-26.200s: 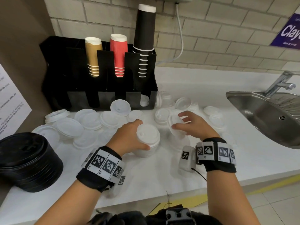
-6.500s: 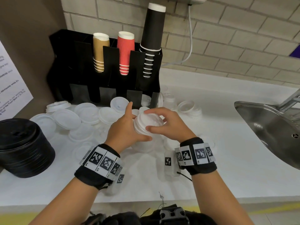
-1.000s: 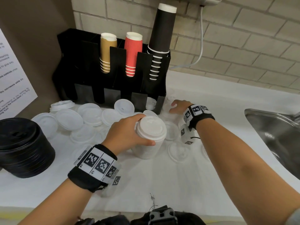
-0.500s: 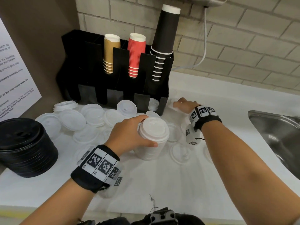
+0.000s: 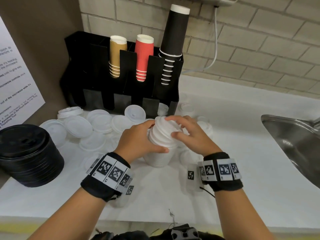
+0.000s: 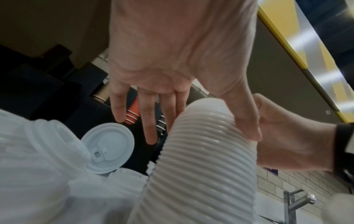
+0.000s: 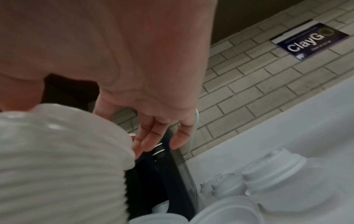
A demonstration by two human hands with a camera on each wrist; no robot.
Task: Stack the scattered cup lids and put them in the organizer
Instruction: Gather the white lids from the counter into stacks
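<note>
- Hands: two, a left hand [image 5: 138,142] and a right hand [image 5: 191,135], both on one tall stack of white lids [image 5: 161,144].
- Wristbands with square markers: two, one on each wrist.
- Organizer [image 5: 97,70]: one, black, at the far left of the tabletop [image 5: 233,135].
- Cup stacks standing in the organizer: three, namely one tan [image 5: 115,58], one red [image 5: 144,56], one black [image 5: 173,42].
- Stack of black lids [image 5: 26,153]: one, at the near left.
- Loose white lids [image 5: 97,122] left of the hands: about ten, overlapping, so the count is rough; a few more lie right of the hands.
- Sink [image 5: 294,144]: one, at the right.
- Printed notice [image 5: 15,80]: one, on the left wall.
</note>
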